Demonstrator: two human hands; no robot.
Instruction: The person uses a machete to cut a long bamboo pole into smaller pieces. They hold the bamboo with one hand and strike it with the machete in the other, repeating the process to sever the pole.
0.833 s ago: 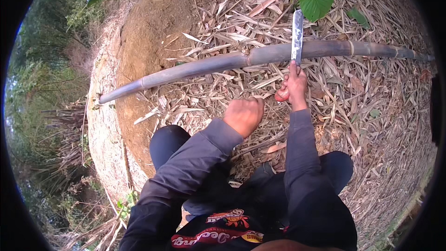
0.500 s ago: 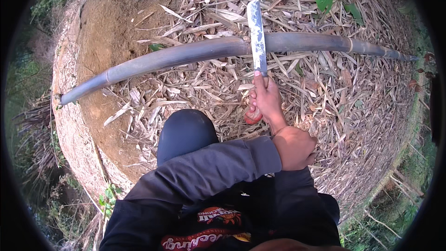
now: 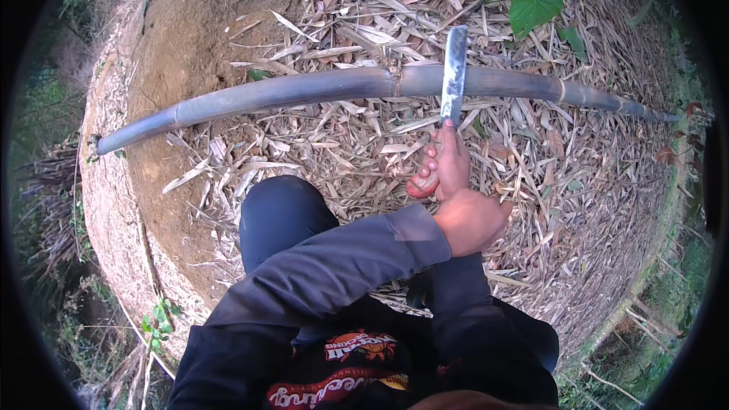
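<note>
My right hand (image 3: 451, 163) grips a machete (image 3: 454, 68) by its handle, whose reddish butt sticks out below the fingers. The worn, blotchy blade points away from me and lies across a long bamboo pole (image 3: 326, 87) in this view, just right of one of its nodes. I cannot tell whether the blade touches the pole. My left arm crosses in front of my body, and my left hand (image 3: 474, 222) is closed round my right wrist, its fingers partly hidden. The greyish pole runs from the far left to the right edge of the ground.
Dry leaves (image 3: 364, 159) cover most of the ground, with bare brown soil (image 3: 182, 45) at the left. A green heart-shaped leaf (image 3: 536, 6) stands beyond the pole. My bent knee (image 3: 285, 212) is close by. Brush (image 3: 57, 205) lines the left rim.
The machete and both hands have shifted along the pole to the right of the node. The blade looks narrower and its tip is nearer to me. Both hands keep their hold.
</note>
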